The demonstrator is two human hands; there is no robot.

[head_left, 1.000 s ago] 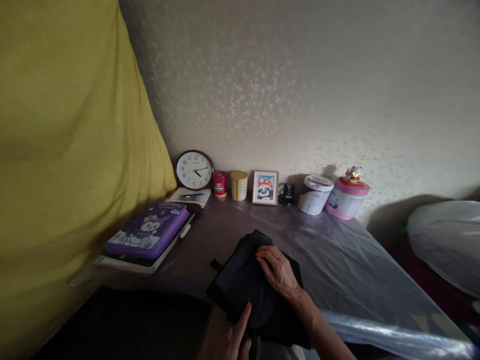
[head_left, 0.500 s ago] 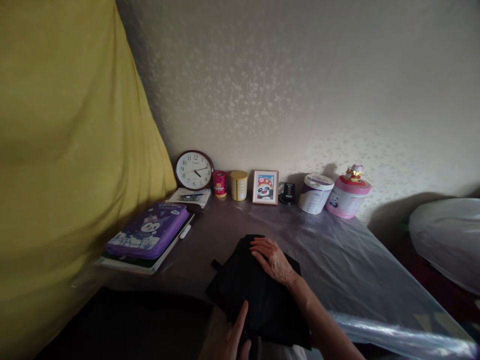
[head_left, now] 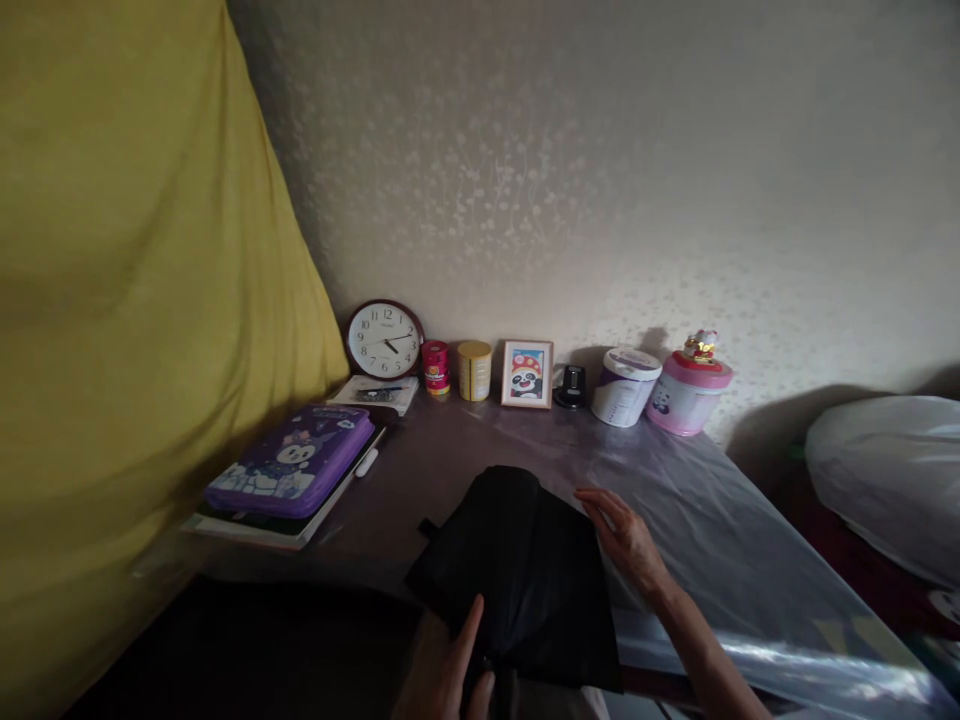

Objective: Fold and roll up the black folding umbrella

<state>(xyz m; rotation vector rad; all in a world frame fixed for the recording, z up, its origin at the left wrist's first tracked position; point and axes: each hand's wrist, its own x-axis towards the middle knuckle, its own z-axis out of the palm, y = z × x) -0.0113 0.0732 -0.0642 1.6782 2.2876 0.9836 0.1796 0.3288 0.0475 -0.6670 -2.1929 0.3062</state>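
A black folding umbrella [head_left: 525, 580], its cloth loose and folded in a fan, lies over the near edge of the table. At the bottom of the view my left hand [head_left: 454, 675] is closed around its handle end, the index finger stretched along the cloth. A short strap sticks out on the umbrella's left side. My right hand [head_left: 626, 540] is at the cloth's right edge with fingers extended and slightly bent. Whether its fingertips touch the cloth, I cannot tell.
Along the wall stand a clock [head_left: 385, 340], a red can [head_left: 435, 368], a yellow can [head_left: 475, 370], a panda picture frame [head_left: 527, 374], a black device [head_left: 572, 387] and two tubs [head_left: 626, 388]. A purple case [head_left: 292, 462] lies on books at left, beside a yellow curtain [head_left: 150, 300].
My right hand has lifted off the top of the umbrella and moved right, to the cloth's edge. The left hand keeps its hold. The view has shifted slightly.
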